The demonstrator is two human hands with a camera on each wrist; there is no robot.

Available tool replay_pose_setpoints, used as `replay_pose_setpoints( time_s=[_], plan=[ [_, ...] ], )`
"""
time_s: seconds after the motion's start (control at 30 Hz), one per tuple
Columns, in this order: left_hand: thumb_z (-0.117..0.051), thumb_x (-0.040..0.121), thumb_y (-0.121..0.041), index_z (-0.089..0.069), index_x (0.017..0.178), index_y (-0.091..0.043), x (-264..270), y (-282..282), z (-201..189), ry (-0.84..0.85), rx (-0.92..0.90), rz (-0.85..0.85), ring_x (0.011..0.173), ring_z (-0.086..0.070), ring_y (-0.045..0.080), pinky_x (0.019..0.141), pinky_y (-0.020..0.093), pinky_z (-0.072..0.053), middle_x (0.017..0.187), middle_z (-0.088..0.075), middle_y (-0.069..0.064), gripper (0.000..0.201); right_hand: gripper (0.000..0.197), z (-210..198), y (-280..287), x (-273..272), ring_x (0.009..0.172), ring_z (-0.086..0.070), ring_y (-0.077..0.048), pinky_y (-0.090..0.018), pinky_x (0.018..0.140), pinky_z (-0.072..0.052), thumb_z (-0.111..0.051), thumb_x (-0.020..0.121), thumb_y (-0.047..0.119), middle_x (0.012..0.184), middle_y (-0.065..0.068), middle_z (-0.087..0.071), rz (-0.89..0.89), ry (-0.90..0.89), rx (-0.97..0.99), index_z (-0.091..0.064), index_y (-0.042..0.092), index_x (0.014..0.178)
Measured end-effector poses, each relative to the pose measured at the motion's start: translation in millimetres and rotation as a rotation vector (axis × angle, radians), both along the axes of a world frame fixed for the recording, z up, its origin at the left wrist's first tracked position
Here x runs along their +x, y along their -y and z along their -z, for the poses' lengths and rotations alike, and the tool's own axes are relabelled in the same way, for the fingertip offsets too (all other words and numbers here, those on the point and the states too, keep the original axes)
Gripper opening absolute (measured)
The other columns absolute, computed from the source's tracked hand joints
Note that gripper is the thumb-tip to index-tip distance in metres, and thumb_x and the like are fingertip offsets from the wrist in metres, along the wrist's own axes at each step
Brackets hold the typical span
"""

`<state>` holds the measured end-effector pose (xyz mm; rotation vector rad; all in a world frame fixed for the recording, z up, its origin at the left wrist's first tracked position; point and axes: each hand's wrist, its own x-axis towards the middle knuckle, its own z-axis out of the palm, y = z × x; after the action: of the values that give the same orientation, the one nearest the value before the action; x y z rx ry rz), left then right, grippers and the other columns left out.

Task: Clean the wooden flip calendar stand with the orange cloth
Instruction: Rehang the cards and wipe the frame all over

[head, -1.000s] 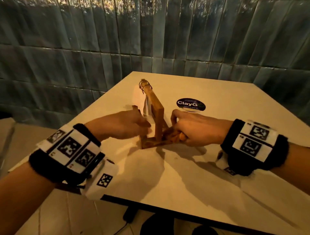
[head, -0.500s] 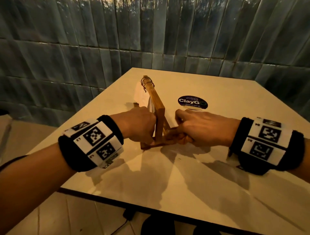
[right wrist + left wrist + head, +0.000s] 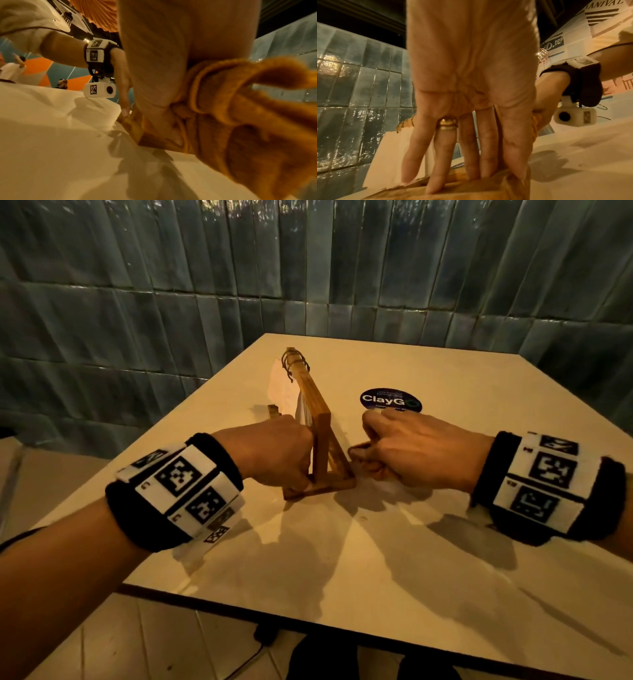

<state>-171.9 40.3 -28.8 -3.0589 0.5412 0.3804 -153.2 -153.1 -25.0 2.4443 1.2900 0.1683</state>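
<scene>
The wooden flip calendar stand [image 3: 320, 440] is positioned upright near the middle of the white table [image 3: 445, 559], its flat base resting on the tabletop and its pale cards [image 3: 284, 392] hung from wire rings [image 3: 294, 364] at the top of the frame. The left hand [image 3: 274, 453] is placed against the left side of the stand; in the left wrist view its fingers [image 3: 440, 162] are seen straight and slightly spread, with the tips pressed down on the wooden base, and a ring [image 3: 447, 122] is worn on one of them. The right hand [image 3: 411, 450] is held at the right side of the stand, at the foot of the slanted brace. Its fingers are curled, and the orange cloth [image 3: 248, 115] is gripped bunched in the fist, with the thumb pressed over it against the edge of the base. A dark round sticker [image 3: 390, 399] is fixed to the table just beyond the right hand.
</scene>
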Motion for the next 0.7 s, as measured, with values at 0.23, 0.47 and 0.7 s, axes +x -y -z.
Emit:
replay_pose_setpoints(
  time_s=[0.23,0.47,0.7],
  plan=[
    [-0.062,0.084,-0.036,-0.071,0.097,-0.009,1,-2,0,-0.022,-0.023,0.019,0.086,-0.063,0.023,0.078,0.039,-0.053,0.094,-0.068,0.007,0.032,0.037,8,2,1,0.087,-0.032,-0.011,-0.022,0.069,-0.033,-0.038,0.094,0.042,0.112,-0.001,-0.035,-0.044,-0.091,0.029,-0.047,0.033,0.129],
    [-0.061,0.085,-0.036,-0.07,0.097,-0.009,2,-2,0,-0.022,-0.016,0.025,0.083,-0.063,0.022,0.079,0.036,-0.053,0.093,-0.068,0.007,0.031,0.033,3,2,1,0.087,-0.03,-0.011,-0.022,0.069,-0.034,-0.037,0.095,0.038,0.104,0.003,-0.028,-0.09,-0.084,-0.03,-0.05,0.032,0.125],
    [-0.063,0.084,-0.035,-0.069,0.1,-0.011,6,-4,-3,-0.058,-0.032,0.082,0.09,-0.06,0.018,0.083,0.033,-0.051,0.099,-0.065,0.004,0.029,0.038,-5,16,19,0.092,-0.042,-0.016,-0.029,0.074,-0.041,-0.029,0.087,0.039,0.102,0.002,-0.037,-0.019,-0.137,0.053,-0.055,0.036,0.114]
  ],
)
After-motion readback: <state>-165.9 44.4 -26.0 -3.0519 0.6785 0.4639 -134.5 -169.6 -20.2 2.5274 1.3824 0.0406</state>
